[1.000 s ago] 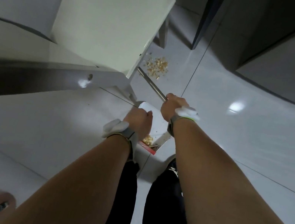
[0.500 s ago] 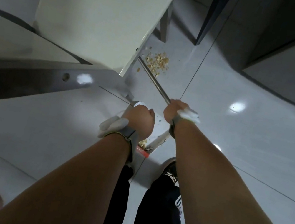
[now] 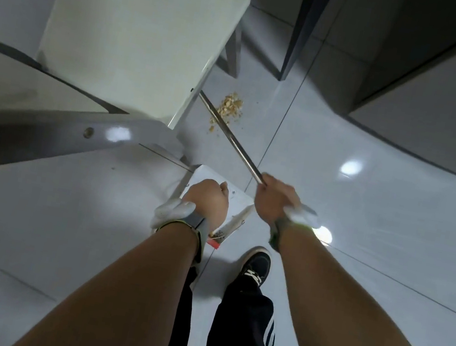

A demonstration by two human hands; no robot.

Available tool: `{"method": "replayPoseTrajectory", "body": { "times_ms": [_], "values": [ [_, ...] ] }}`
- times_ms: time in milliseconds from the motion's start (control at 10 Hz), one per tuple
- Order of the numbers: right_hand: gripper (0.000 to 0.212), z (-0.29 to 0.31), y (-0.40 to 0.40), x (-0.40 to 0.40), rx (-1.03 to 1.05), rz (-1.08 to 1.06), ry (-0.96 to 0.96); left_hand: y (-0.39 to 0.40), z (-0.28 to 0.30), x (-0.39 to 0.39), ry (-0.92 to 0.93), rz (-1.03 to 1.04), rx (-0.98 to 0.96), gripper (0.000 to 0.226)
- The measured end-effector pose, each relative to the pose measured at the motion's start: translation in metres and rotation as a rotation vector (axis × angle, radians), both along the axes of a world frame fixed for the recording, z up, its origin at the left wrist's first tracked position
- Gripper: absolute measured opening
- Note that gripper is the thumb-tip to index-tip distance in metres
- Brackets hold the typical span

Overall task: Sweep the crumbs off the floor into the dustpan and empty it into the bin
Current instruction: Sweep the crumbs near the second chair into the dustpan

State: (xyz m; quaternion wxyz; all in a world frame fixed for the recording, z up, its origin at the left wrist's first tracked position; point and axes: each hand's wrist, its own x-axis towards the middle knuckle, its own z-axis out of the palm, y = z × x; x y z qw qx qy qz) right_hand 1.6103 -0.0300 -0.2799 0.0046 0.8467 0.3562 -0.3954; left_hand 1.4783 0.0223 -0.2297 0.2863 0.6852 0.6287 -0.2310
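Dustpan held low, broom handle reaching toward the crumb pile.

The white dustpan (image 3: pixel 241 205) sits at centre frame, tilted, with a small heap of crumbs gathered at its lower corner near the red edge, at about 6 o'clock of the pan. The left hand (image 3: pixel 207 201) is fisted over the pan, apparently on its handle, though that is hidden beneath the fist. The right hand (image 3: pixel 275 200), at 3 o'clock of the pan, is wrapped tight around the metal broom handle (image 3: pixel 230 140), which runs up toward 11 o'clock and passes under the white chair seat (image 3: pixel 142 25). The loose crumbs (image 3: pixel 230 108) lie on the glossy tile floor (image 3: pixel 362 225) just beside the handle, at 12 o'clock of the dustpan. A dark shoe (image 3: pixel 255 265) stands at 6 o'clock.
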Motion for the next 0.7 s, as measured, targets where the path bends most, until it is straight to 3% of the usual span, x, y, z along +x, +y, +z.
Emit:
{"method": "replayPoseTrajectory", "body": {
  "times_ms": [100,200,300,400,500,600,700],
  "values": [
    [0.033,-0.009,0.063,-0.022,-0.091,-0.092,0.138,0.005,-0.006,-0.011,-0.074,0.044,-0.042,0.041],
    [0.028,0.003,0.063,-0.027,-0.17,-0.263,0.185,0.009,-0.007,-0.018,-0.122,0.044,0.027,0.046],
    [0.03,0.024,0.021,-0.014,-0.349,-0.049,0.043,0.013,-0.004,-0.016,-0.151,0.076,-0.02,0.045],
    [0.03,0.019,-0.045,-0.012,-0.394,-0.148,0.031,0.011,0.002,-0.013,-0.163,0.084,-0.057,0.044],
    [0.03,0.023,-0.094,-0.017,-0.301,-0.349,0.047,0.01,0.007,-0.011,-0.159,0.11,-0.06,0.042],
    [0.034,0.034,-0.131,-0.021,-0.231,-0.404,0.016,0.005,0.012,-0.012,-0.151,0.126,-0.076,0.041],
    [0.032,0.032,-0.139,-0.027,-0.151,-0.311,0.007,-0.012,0.007,-0.015,-0.163,0.126,-0.069,0.041]
  ]
}}
